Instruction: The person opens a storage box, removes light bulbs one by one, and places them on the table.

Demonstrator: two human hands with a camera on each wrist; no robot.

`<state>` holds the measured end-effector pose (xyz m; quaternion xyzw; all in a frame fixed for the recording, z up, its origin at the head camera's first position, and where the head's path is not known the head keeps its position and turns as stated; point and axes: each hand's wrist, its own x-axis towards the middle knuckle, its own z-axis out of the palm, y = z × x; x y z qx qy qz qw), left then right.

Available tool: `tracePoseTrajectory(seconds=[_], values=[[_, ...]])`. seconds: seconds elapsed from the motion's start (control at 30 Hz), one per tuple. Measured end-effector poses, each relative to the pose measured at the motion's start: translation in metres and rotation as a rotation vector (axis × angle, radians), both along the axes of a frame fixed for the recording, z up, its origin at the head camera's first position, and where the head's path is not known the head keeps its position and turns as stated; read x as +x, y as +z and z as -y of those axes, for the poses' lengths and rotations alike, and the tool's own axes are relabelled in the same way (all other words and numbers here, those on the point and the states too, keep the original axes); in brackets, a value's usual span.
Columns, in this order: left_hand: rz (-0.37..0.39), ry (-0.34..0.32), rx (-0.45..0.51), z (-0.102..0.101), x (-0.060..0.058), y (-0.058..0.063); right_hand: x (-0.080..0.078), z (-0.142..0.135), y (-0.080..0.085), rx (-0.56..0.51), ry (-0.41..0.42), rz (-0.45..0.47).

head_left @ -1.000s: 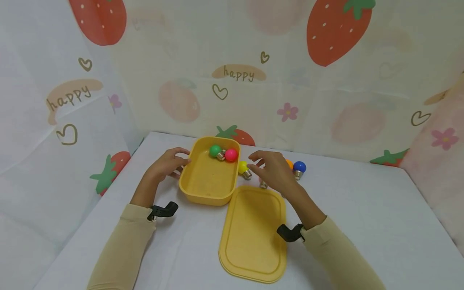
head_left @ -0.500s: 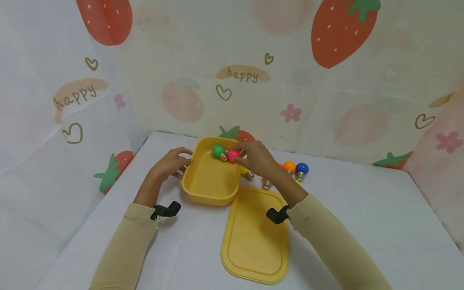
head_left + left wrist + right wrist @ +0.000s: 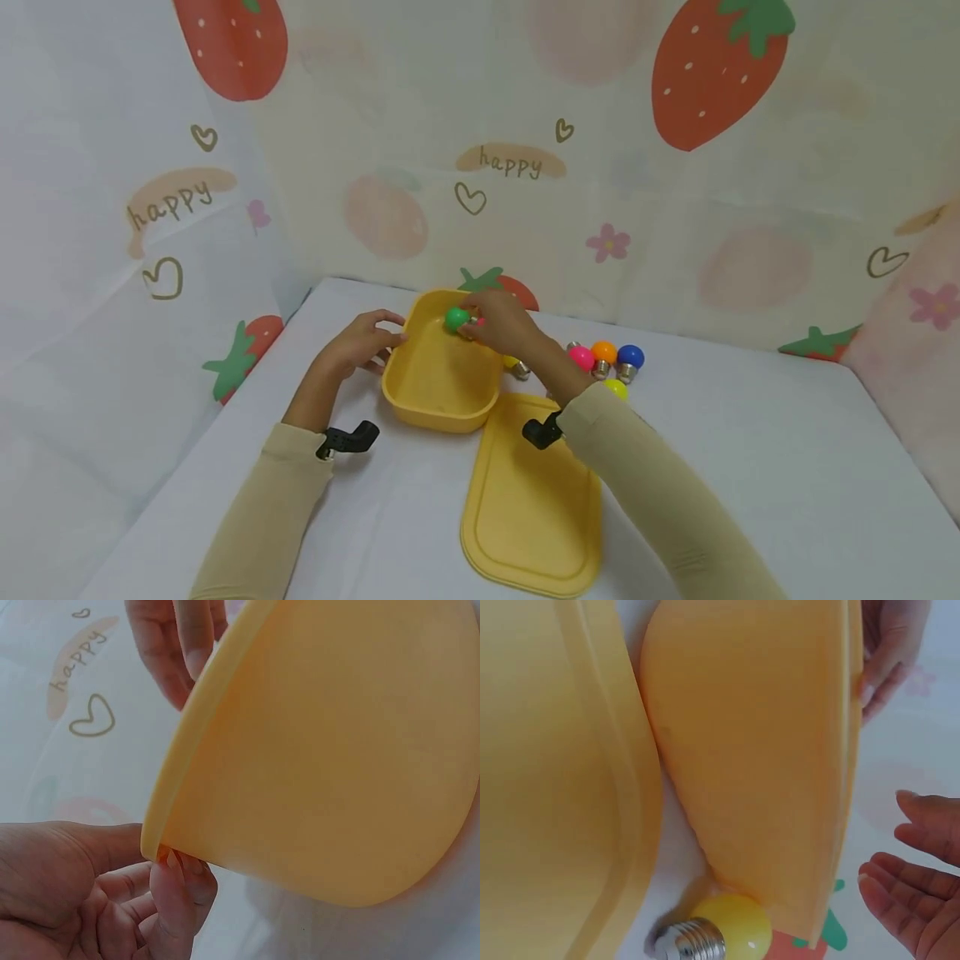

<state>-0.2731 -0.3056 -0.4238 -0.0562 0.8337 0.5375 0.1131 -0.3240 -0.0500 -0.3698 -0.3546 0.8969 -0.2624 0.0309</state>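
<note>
My left hand (image 3: pixel 363 343) grips the left rim of a yellow plastic box (image 3: pixel 442 421), thumb and fingers at the rim in the left wrist view. Inside the box, toward its back, lie a green light bulb (image 3: pixel 457 319) and a pink light bulb (image 3: pixel 482 322). My right hand (image 3: pixel 498 321) is over the box's back right part and hides most of the pink bulb. In the right wrist view the right hand (image 3: pixel 922 892) has its fingers parted, with nothing seen between them. Against the box's right side is a yellow bulb (image 3: pixel 739 926).
A yellow lid (image 3: pixel 532 508) lies flat in front of the box's right side. To the right are a pink bulb (image 3: pixel 581 358), an orange bulb (image 3: pixel 603 352), a blue bulb (image 3: pixel 631 357) and another yellow bulb (image 3: pixel 617 388). A printed cloth wall (image 3: pixel 660 283) stands behind.
My right hand has moved left from above the table to over the box, now covering most of the pink bulb. The left hand stays at the rim.
</note>
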Motion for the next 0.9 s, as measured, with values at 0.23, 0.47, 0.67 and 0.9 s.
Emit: tracePoseTrajectory(seconds=[0.23,0.47,0.67,0.9], values=[[0.007,0.018,-0.020,0.002,-0.001,-0.003,-0.015,0.021,-0.015,0.055,0.050,-0.054],[0.013,0.018,-0.023,0.002,0.001,-0.005,-0.016,0.030,-0.022,0.167,0.020,-0.081],[0.007,0.015,-0.023,0.001,0.000,-0.003,-0.021,0.032,-0.024,0.202,0.002,-0.056],[0.006,0.014,-0.023,-0.001,-0.001,-0.002,-0.030,0.031,-0.031,0.231,0.012,-0.075]])
